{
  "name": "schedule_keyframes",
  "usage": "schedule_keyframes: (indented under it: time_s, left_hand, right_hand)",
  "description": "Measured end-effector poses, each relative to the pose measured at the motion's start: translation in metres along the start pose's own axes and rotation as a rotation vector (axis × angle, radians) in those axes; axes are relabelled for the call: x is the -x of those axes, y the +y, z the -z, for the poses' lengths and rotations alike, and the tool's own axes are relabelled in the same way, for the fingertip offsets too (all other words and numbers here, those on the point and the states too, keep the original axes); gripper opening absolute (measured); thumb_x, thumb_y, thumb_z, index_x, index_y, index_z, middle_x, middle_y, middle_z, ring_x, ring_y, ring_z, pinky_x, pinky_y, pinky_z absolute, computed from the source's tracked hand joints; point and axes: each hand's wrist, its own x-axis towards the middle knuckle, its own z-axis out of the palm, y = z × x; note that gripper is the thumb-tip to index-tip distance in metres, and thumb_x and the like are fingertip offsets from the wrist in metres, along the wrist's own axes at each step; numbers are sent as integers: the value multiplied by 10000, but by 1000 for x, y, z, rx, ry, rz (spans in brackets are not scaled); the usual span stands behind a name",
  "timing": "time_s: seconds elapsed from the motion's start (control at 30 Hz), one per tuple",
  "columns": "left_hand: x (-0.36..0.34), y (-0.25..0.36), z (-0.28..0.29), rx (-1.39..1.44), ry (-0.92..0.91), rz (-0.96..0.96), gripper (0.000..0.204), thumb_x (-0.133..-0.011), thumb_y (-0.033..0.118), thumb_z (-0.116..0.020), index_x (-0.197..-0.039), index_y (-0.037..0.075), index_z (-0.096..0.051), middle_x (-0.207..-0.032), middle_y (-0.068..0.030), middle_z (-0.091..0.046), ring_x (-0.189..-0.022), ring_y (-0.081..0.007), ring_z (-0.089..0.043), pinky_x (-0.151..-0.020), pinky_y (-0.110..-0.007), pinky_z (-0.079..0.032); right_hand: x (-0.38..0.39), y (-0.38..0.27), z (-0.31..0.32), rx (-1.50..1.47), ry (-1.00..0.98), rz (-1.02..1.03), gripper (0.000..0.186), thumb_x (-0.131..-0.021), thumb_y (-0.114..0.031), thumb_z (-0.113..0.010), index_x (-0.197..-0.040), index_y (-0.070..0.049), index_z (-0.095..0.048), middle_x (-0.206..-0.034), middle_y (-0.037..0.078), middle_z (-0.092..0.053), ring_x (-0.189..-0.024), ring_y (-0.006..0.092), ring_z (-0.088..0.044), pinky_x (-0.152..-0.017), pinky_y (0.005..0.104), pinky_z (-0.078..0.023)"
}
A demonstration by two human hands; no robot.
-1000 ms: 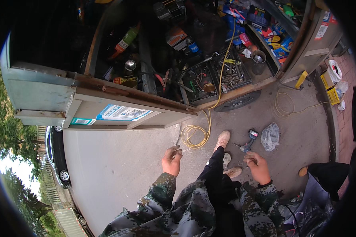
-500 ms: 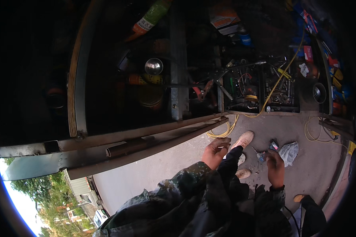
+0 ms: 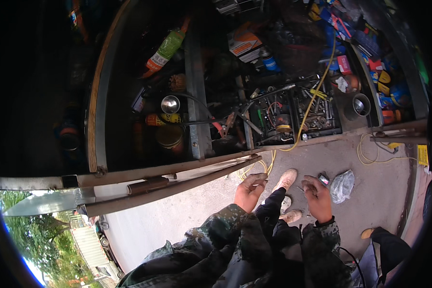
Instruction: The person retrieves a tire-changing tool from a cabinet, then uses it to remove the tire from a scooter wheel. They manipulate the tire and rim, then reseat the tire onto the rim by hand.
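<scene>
My left hand [image 3: 248, 193] is raised below the cabinet's metal edge [image 3: 216, 156], thumb and fingers curled together; whatever they may hold is too small to make out. Level with it, my right hand [image 3: 317, 197] also has bent, pinched fingers, their contents unclear. Beneath the hands are my light shoes [image 3: 287, 178] and, partly hidden by the right hand, a cordless drill [image 3: 324, 178] lying on the pavement beside a crumpled clear plastic bag [image 3: 342, 187].
Open compartments hold trays of tools [image 3: 317, 110], a green-orange bottle [image 3: 163, 53], boxes [image 3: 245, 43] and a metal cup [image 3: 361, 104]. A yellow hose [image 3: 314, 91] drapes down to the ground. Another person's dark leg [image 3: 389, 245] is at lower right; greenery [image 3: 19, 230] shows at far left.
The view has swung up into the compartments, which now fill more of the picture. Both hands remain raised with curled fingers; the left one appears farther right, closer to the right hand.
</scene>
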Motion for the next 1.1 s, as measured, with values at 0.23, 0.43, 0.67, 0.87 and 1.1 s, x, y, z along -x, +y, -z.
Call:
schedule_keyframes:
  time_s: [0.23, 0.43, 0.67, 0.87, 1.1]
  left_hand:
    - [26, -1, -18, -117, -142, 98, 297, -1026, 20, -639, -1318, -28, -663, -1251, -102, -728, -1137, -173, -697, -999, -316, -542]
    - [-185, 75, -65, -518, 87, -576, 435, -942, 83, -712, -1348, -47, -631, -1364, -207, -592, -1016, -274, -725, -943, -376, -561]
    - [-530, 75, 52, -1816, 209, -544, 447, -994, 278, -587, -1362, 40, -669, -1393, -236, -635, -1308, -421, -584, -1095, -546, -468]
    - [-601, 52, 174, -2781, -231, -317, 457, -1071, 277, -501, -1464, 96, -649, -1590, -177, -530, -1491, -416, -443, -1237, -608, -308]
    - [-576, 72, 196, -2146, 167, -520, 343, -1062, 310, -544, -1250, 92, -730, -1280, -202, -725, -1139, -369, -717, -970, -532, -567]
  right_hand:
    - [75, 33, 6, -42, 137, -81, 326, -999, -59, -624, -1314, 22, -659, -1130, 165, -776, -1031, 205, -749, -918, 333, -569]
    - [82, 50, -4, -15, 146, -180, 299, -988, -62, -639, -1269, 29, -687, -1072, 148, -789, -995, 199, -756, -883, 330, -576]
    - [51, 46, 16, -99, 296, -286, 310, -1010, -41, -622, -1309, 31, -657, -1124, 186, -786, -1041, 238, -761, -902, 343, -578]
    - [25, 50, 17, -114, 325, -459, 326, -997, -48, -628, -1312, 31, -656, -1104, 183, -790, -986, 222, -763, -864, 346, -589]
    - [30, 42, 10, -58, 373, -399, 312, -978, -34, -630, -1279, 41, -663, -1064, 205, -785, -975, 259, -775, -858, 355, -597]
